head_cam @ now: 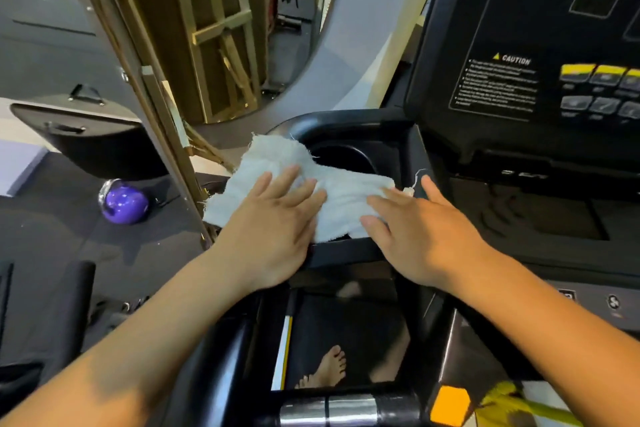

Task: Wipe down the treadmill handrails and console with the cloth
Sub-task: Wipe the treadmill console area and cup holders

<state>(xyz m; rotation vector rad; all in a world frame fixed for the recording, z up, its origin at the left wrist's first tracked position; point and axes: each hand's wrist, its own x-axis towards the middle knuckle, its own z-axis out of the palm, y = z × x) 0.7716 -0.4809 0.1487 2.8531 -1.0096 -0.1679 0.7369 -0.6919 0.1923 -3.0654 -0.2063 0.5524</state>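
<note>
The cloth [343,192] lies spread flat on the console's left wing. It covers the near-left rim of the cup holder [346,156] and hangs a little over the wing's left edge. Both hands press down on it with fingers straight and spread, clasping nothing. The left hand [273,222] covers its near-left part. The right hand [426,232] covers its near-right corner, with one finger off the cloth on black plastic. Cloth shows between the two hands and beyond the fingertips, toward the far edge.

The console [512,28] panel rises at right, with a caution label [498,83] and yellow and grey keys. Below the wrists a chrome-banded bar [329,409] crosses the near edge. A bare foot [327,366] stands on the belt [311,333]. A purple ball [123,201] lies on the floor at left.
</note>
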